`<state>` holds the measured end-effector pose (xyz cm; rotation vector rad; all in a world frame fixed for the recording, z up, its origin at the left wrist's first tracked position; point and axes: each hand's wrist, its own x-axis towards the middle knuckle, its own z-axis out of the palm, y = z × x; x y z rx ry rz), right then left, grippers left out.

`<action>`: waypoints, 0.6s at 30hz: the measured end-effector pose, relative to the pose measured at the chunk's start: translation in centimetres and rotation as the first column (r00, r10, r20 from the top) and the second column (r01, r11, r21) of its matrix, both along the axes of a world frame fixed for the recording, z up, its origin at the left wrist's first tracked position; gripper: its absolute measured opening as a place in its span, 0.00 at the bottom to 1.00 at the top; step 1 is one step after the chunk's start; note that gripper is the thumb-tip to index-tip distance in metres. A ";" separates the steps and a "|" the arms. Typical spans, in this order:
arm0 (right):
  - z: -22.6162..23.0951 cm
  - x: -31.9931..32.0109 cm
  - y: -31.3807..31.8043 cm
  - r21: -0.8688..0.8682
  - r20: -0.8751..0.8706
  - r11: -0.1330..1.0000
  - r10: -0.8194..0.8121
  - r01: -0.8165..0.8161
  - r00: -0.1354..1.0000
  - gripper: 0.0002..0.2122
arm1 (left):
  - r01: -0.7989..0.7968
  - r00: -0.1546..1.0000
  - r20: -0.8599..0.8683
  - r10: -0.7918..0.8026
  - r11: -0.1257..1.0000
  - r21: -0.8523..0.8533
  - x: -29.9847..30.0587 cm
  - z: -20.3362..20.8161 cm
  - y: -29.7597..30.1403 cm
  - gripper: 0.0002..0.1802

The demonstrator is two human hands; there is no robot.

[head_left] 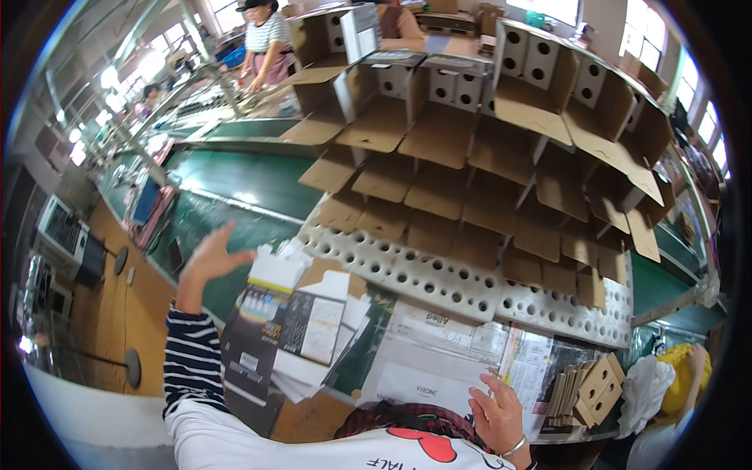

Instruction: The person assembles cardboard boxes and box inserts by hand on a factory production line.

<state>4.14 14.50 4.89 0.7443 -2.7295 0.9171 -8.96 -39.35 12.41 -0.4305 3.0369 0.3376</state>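
Cartons, flattened and printed [286, 325], lie in a loose stack on the bench at centre-low, long axis running away from the body, slightly leftward. Left hand [210, 257] is raised just above the stack's far-left corner, fingers spread, holding nothing. Right hand [495, 413] sits low and well to the right, over white paper sheets [427, 376], loosely curled; whether it pinches anything I cannot tell. Left hand is nearer. Beyond, rows of open brown perforated boxes [470, 157] span the green conveyor belt [243, 176].
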 end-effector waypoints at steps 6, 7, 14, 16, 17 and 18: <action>-0.6 0.9 -0.4 0.018 0.034 0.992 0.127 -0.128 0.991 0.11 | -0.239 0.921 0.318 0.225 0.971 0.007 9.1 -6.9 0.4 0.56; -0.4 1.1 -0.4 0.021 0.053 0.988 0.154 -0.155 0.987 0.10 | -0.267 0.918 0.305 0.254 0.964 -0.001 9.9 -7.4 0.5 0.56; -1.7 2.4 1.2 0.033 -0.051 0.977 0.212 -0.211 0.976 0.11 | -0.373 0.924 0.133 0.358 0.920 0.121 9.8 -8.4 2.1 0.44; -2.3 2.7 1.7 0.025 -0.058 0.979 0.205 -0.204 0.977 0.11 | -0.389 0.919 0.111 0.379 0.917 0.087 10.1 -7.6 2.6 0.43; -2.5 2.8 1.9 0.024 -0.063 0.981 0.195 -0.194 0.979 0.11 | -0.398 0.917 0.044 0.395 0.913 0.092 10.4 -7.5 2.6 0.40; -2.8 3.0 2.1 0.023 -0.067 0.983 0.183 -0.182 0.981 0.11 | -0.404 0.913 -0.021 0.408 0.910 0.096 10.5 -7.4 2.6 0.37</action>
